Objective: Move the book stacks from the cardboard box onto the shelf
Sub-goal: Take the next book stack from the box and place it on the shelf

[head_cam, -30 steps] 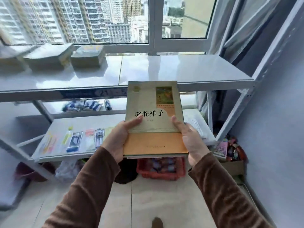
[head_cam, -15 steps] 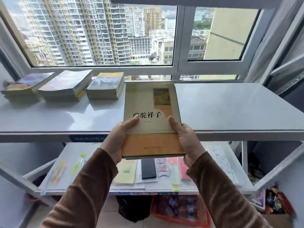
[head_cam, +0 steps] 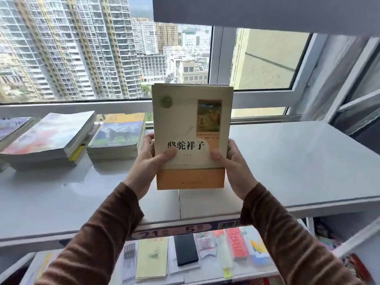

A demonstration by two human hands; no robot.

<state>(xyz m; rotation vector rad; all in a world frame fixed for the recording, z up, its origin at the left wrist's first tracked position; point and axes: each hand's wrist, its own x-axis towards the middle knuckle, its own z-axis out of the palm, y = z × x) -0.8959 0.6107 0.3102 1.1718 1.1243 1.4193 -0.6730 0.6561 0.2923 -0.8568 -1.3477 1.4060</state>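
Holding the book stack [head_cam: 192, 138] in both hands above the white shelf [head_cam: 287, 165], I have it clear of the surface, front cover facing me and tilted up toward the window [head_cam: 102, 48]. My left hand [head_cam: 147, 164] clamps the left edge, thumb pressed on the cover beside the printed title; my right hand [head_cam: 236, 167] clamps the right edge, thumb likewise on the cover, fingers wrapped behind. How many volumes are in this stack cannot be told, since only the top cover shows.

A second ago I carried the stack low, in front of the lower shelf [head_cam: 185, 264] with its stationery packets; it is now raised over the upper board, and my view has come up with it. I judge the lift finished and the set-down next.

Already placed stacks lie at nine to ten o'clock from my load: one with a horse cover [head_cam: 118, 132] just beside my left hand, a thicker one [head_cam: 49, 138] farther left. The bare board from one to three o'clock offers the free place. The cardboard box is out of view. Lowering flat, without nudging the horse-cover stack, is the point to watch.
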